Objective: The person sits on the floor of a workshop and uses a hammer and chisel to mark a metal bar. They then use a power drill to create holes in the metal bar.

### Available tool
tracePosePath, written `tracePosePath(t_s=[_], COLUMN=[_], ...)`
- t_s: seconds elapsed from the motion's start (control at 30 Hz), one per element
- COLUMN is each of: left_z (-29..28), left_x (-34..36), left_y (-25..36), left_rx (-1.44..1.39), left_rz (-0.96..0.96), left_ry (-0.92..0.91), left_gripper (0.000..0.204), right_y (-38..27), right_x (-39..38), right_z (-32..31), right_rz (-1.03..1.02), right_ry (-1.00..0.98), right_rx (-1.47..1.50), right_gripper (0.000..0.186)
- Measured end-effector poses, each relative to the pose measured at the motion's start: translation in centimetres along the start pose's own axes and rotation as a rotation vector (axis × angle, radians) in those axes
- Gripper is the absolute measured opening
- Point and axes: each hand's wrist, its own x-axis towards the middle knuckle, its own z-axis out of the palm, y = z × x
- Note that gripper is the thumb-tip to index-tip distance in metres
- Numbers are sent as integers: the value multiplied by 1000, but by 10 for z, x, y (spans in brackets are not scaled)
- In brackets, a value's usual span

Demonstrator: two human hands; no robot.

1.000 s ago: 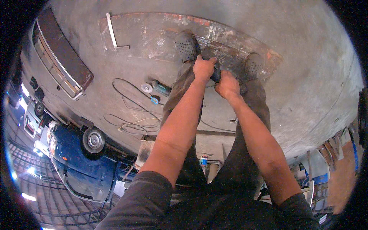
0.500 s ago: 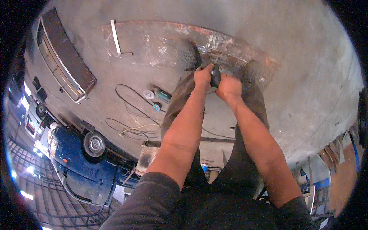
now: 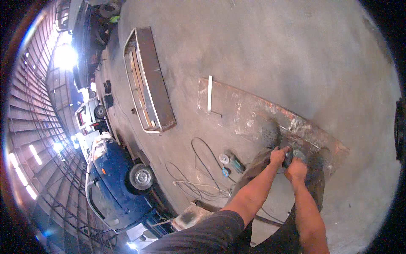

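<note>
My left hand (image 3: 278, 156) and my right hand (image 3: 297, 169) are closed around a dark hand tool (image 3: 288, 157), low between my knees. Its working end is hidden and its kind is hard to make out. Below it lies a long rusty metal sheet (image 3: 249, 103) with pale scraped patches and a reddish far edge. My grey perforated left shoe (image 3: 270, 133) rests on the sheet. At the sheet's left end lies a thin pale metal bar (image 3: 209, 95), with a short dark piece at its near end.
A green angle grinder (image 3: 238, 165) lies on the floor left of my legs, near looped cables (image 3: 201, 184). Beyond are a long metal frame box (image 3: 154, 80) and a blue vehicle (image 3: 116, 178) with its wheel (image 3: 141, 178). Concrete floor (image 3: 287, 51) surrounds the sheet.
My view has swung left and up, so the sheet, hands and tool now appear lower and further right. Both hands keep hold of the tool between my knees.
</note>
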Motion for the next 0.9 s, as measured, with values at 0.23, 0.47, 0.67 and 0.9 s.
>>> tracePosePath(t_s=[0.23,0.47,0.67,0.9], left_z=[-8,-9,-7,-7], left_x=[14,-16,-9,-16], left_y=[4,32,7,32], left_rx=[-261,-352,1065,-478], left_rz=[-119,-193,431,-243], left_ry=[19,-97,-121,-155], left_gripper=[59,65,32,68], right_y=[-11,-4,5,8], right_x=[5,4,-2,6], right_z=[-13,-7,2,-7], right_rz=[-11,5,-28,-28], right_ry=[-70,-43,9,-58], right_rx=[28,3,5,87], right_gripper=[53,46,40,37])
